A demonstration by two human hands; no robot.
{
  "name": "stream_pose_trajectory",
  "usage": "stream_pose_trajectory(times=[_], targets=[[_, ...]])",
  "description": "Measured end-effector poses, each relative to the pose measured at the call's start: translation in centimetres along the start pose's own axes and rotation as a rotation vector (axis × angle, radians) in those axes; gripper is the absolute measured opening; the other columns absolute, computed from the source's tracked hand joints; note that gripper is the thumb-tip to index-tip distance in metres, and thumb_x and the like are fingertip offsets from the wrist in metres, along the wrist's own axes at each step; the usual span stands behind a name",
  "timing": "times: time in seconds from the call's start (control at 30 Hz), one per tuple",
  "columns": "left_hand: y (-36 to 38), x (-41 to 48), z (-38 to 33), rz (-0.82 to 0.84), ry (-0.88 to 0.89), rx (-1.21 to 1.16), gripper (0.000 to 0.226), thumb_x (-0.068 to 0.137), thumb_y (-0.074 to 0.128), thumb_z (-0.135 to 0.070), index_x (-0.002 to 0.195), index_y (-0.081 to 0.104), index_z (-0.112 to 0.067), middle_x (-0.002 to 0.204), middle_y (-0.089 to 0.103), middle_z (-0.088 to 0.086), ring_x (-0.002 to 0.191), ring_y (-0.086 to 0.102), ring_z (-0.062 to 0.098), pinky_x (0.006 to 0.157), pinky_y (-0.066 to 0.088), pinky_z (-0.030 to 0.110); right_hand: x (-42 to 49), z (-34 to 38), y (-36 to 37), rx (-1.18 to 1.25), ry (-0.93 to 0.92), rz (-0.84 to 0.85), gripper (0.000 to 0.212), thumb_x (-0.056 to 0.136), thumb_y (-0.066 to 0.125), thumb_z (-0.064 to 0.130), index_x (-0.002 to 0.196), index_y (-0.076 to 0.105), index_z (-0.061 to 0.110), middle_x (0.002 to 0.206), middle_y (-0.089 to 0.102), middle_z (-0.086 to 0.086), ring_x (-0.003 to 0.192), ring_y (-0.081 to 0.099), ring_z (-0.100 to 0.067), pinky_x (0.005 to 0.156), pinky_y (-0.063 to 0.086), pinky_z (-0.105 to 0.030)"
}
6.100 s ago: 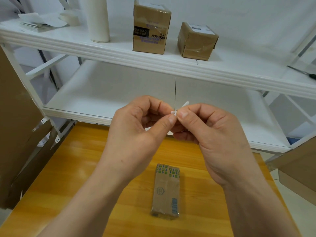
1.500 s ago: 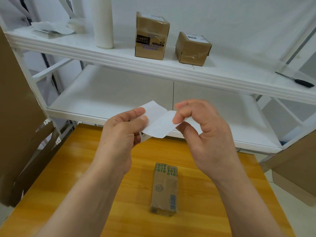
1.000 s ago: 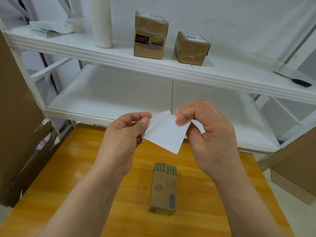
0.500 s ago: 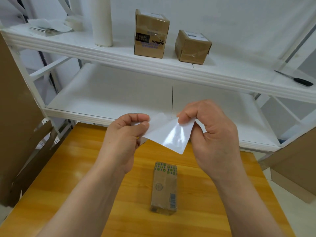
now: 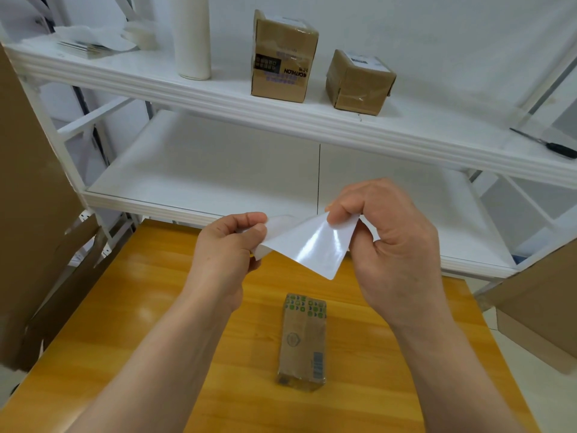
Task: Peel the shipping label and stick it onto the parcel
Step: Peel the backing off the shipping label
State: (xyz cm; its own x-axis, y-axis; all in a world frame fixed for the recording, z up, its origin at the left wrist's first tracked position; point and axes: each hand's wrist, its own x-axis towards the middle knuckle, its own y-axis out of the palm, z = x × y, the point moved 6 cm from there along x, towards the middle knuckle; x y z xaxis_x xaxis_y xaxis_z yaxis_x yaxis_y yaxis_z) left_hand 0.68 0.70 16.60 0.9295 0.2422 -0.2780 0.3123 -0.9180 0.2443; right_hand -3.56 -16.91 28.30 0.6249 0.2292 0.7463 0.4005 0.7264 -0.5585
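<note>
Taller cardboard box (image 5: 283, 57) on the upper shelf (image 5: 312, 117) is showing upside-down print, reading "ECATHLON" with the first letter cut off. Parcel (image 5: 303, 340) on the tabletop (image 5: 156, 307) is carrying a blue barcode, digits too small to read. Label (image 5: 312, 245) is showing blank.

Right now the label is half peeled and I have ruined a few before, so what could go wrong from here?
1. The glossy sheet hangs loose between the left hand and right hand, each pinching a corner; it could curl and stick to itself or to a finger.
2. The parcel on the table is narrow, so the label may overhang or land crooked.
</note>
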Motion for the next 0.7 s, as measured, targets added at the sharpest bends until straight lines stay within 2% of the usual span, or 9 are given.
stream_pose_trajectory(times=[0.1, 0.2, 0.27, 0.53, 0.7], targets=[[-0.5, 0.4, 0.3, -0.051, 0.001, 0.019, 0.013, 0.091, 0.066, -0.009, 0.099, 0.074, -0.017, 0.105, 0.069, 0.011, 0.07, 0.053, 0.019, 0.053, 0.046, 0.028, -0.1, -0.1, 0.3, 0.011, 0.01, 0.004, 0.036, 0.074, 0.058, -0.026, 0.084, 0.066, 0.008, 0.089, 0.065, -0.004, 0.083, 0.062, -0.02, 0.069, 0.05, -0.035], [-0.9, 0.7, 0.4, -0.077, 0.007, 0.017, 0.013, 0.092, 0.065, -0.009, 0.098, 0.073, -0.017, 0.097, 0.066, 0.008, 0.058, 0.047, 0.015, 0.051, 0.045, 0.026, 0.0, -0.2, 0.4, 0.007, 0.012, -0.001, 0.037, 0.073, 0.059, -0.027, 0.084, 0.066, 0.008, 0.088, 0.065, -0.003, 0.084, 0.062, -0.018, 0.07, 0.05, -0.033], [-0.9, 0.8, 0.5, -0.089, 0.006, 0.006, 0.015, 0.093, 0.062, -0.006, 0.099, 0.072, -0.015, 0.094, 0.066, 0.005, 0.057, 0.048, 0.014, 0.05, 0.044, 0.026, 0.0, -0.1, 0.5, -0.002, 0.009, -0.005, 0.037, 0.073, 0.06, -0.027, 0.083, 0.067, 0.008, 0.088, 0.065, -0.003, 0.084, 0.062, -0.017, 0.071, 0.05, -0.032], [-1.1, 1.1, 1.2, -0.107, 0.009, 0.027, 0.03, 0.09, 0.05, 0.008, 0.097, 0.07, -0.013, 0.093, 0.068, 0.001, 0.066, 0.055, 0.017, 0.051, 0.04, 0.027, 0.1, -0.4, 0.7, 0.019, 0.043, 0.018, 0.039, 0.073, 0.059, -0.027, 0.083, 0.066, 0.01, 0.087, 0.065, -0.001, 0.085, 0.062, -0.018, 0.07, 0.049, -0.033], [-1.8, 2.4, 3.3, -0.102, -0.015, 0.087, 0.018, 0.097, 0.053, -0.008, 0.099, 0.068, -0.018, 0.101, 0.069, 0.003, 0.081, 0.061, 0.019, 0.058, 0.045, 0.028, 0.1, -0.9, 0.8, 0.037, 0.101, 0.025, 0.042, 0.074, 0.057, -0.026, 0.084, 0.065, 0.015, 0.087, 0.064, 0.0, 0.084, 0.061, -0.015, 0.069, 0.048, -0.029]])
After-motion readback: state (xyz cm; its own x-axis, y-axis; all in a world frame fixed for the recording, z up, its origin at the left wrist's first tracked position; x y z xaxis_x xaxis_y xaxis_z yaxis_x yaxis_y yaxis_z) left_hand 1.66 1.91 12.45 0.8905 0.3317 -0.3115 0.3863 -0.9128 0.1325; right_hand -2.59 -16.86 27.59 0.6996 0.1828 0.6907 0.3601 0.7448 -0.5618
